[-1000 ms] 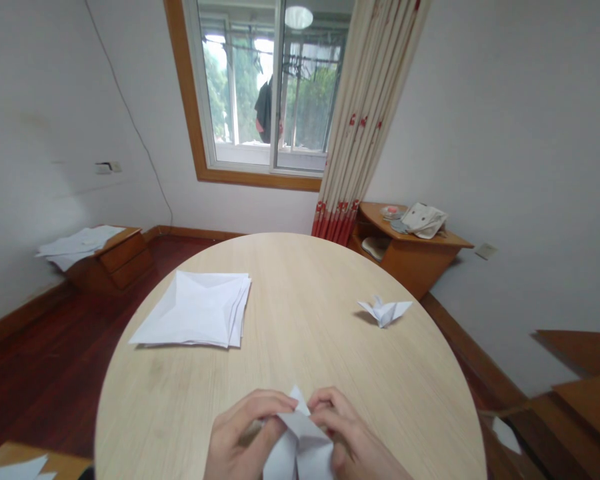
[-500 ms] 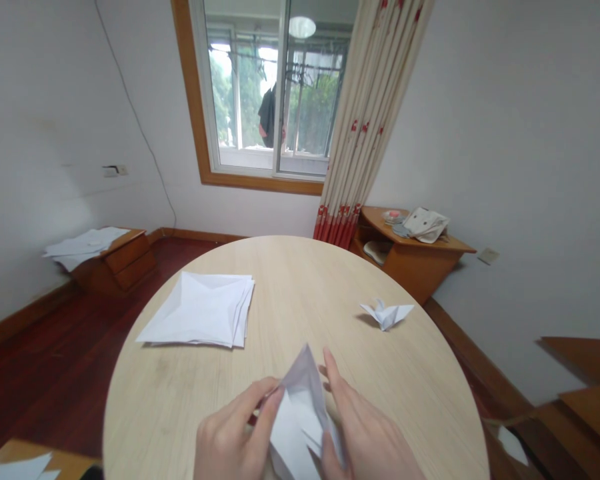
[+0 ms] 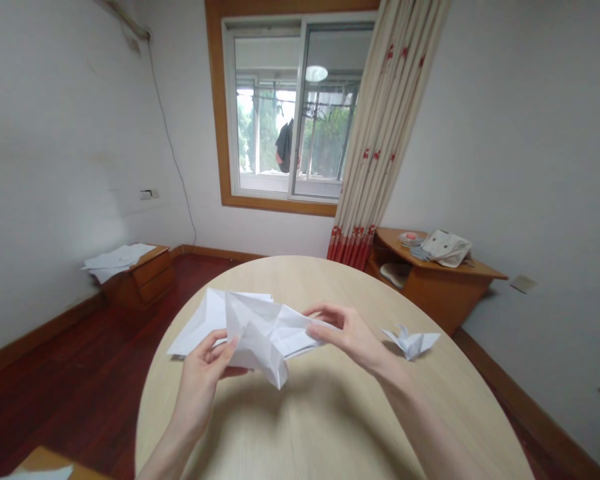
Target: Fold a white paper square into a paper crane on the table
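Note:
A creased sheet of white paper (image 3: 260,333), partly unfolded, is held up above the round table (image 3: 300,427). My left hand (image 3: 207,363) pinches its left side between thumb and fingers. On its right side, my right hand (image 3: 337,330) grips the folded part, thumb in front and fingers behind. The sheet's lower corner points down toward me. Behind it, partly hidden, lies a stack of white paper (image 3: 193,333) on the table's left side. A folded paper crane (image 3: 411,343) rests on the table to the right of my right hand.
A low wooden cabinet (image 3: 155,277) with papers on top stands at the far left. Past the table on the right is a wooden corner desk (image 3: 430,267) holding a cloth bag (image 3: 447,248). A long curtain (image 3: 380,147) hangs beside the window (image 3: 290,127).
Both hands have lifted the folded paper up and away from me, and it has been opened out wider. The camera view has tilted up and turned slightly left.

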A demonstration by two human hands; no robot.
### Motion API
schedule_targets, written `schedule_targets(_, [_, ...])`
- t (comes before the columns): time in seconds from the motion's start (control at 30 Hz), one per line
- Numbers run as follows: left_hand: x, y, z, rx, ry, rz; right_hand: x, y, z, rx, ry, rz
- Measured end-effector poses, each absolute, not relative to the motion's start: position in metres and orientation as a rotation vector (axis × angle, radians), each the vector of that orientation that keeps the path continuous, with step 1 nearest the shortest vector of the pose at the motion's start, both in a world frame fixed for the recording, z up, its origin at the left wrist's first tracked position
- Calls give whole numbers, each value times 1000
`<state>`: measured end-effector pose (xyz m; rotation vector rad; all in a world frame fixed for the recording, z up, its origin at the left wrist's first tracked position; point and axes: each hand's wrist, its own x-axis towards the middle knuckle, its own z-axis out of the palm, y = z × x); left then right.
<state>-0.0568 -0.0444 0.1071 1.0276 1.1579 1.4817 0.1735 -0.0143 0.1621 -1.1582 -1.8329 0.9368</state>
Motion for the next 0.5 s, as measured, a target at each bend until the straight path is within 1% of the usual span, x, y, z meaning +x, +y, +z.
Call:
schedule_targets(0.03, [-57, -45, 104, 1044, 1179, 1531, 167, -11, 155, -1084, -1719, 975])
schedule_targets(0.1, [-53, -47, 96, 1101, 1243, 1657, 152, -10, 136, -1027, -1596, 897])
schedule_targets(0.2, [-40, -52, 86, 1143, 1271, 1786, 127, -20, 110, -1067, -1558, 763])
schedule_targets(0.27, [-30, -54, 83, 1052, 1183, 1824, 114, -28, 100, -973, -1643, 526])
schedule_targets(0.37, [-17, -56, 84, 820, 1042, 1777, 104, -37, 93, -743, -1799, 95])
schedule_targets(0.43, [-11, -56, 85, 672, 995, 1723, 105, -41, 90, -650, -1855, -93])
schedule_targets(0.5, [-7, -57, 86, 661, 1015, 1701, 110, -43, 87, -582, -1875, -208])
